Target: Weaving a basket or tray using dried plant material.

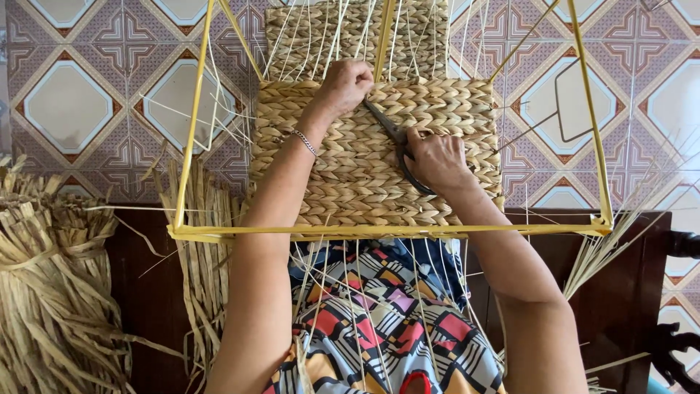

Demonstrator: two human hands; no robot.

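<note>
A woven straw panel (350, 175) of braided tan fibre fills the middle of a yellow wire frame (191, 138). My left hand (343, 86) is closed in a fist at the panel's upper edge, pinching fibre beside a yellow upright. My right hand (436, 159) grips dark scissors (390, 131), whose blades point up and left toward my left hand. Thin pale strands run down from the panel over my patterned lap.
A bundle of dried straw (51, 292) lies at the left, with more loose straw (200, 248) by the frame's left corner. A dark wooden bench edge (627, 292) sits below. Patterned floor tiles (80, 102) lie beyond. Loose strands fan out at the right (620, 233).
</note>
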